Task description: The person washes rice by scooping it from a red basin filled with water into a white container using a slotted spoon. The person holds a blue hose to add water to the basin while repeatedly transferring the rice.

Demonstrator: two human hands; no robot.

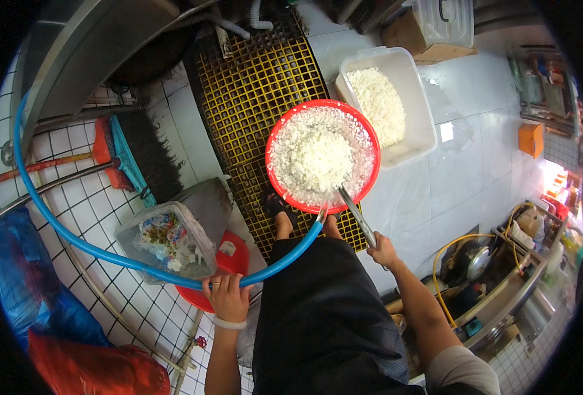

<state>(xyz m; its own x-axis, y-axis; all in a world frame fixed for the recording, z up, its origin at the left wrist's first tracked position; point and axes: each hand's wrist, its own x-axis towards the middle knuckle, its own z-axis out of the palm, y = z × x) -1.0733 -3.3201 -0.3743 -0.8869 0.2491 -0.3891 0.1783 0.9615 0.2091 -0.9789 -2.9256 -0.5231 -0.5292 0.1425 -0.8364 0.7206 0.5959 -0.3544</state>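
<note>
My left hand (226,296) is closed around a blue hose (281,269). Water runs from the hose's end into a round red basin (374,148). Small white chopped food pieces (321,160) fill the basin, some heaped in the middle and others loose in water around the rim. My right hand (384,252) grips the metal handle (358,217) of a long utensil. Its far end reaches under the heaped pieces, so the head is hidden. Beside the basin, a translucent plastic tub (422,133) holds more white pieces (378,106).
Yellow grating (262,74) lies underfoot. At left are a waste bin (193,232), a broom (146,153), a red plastic item (234,252), and blue (25,276) and red (99,365) bags. A cardboard box (439,52) stands beyond the tub; a sink counter (499,306) is at right.
</note>
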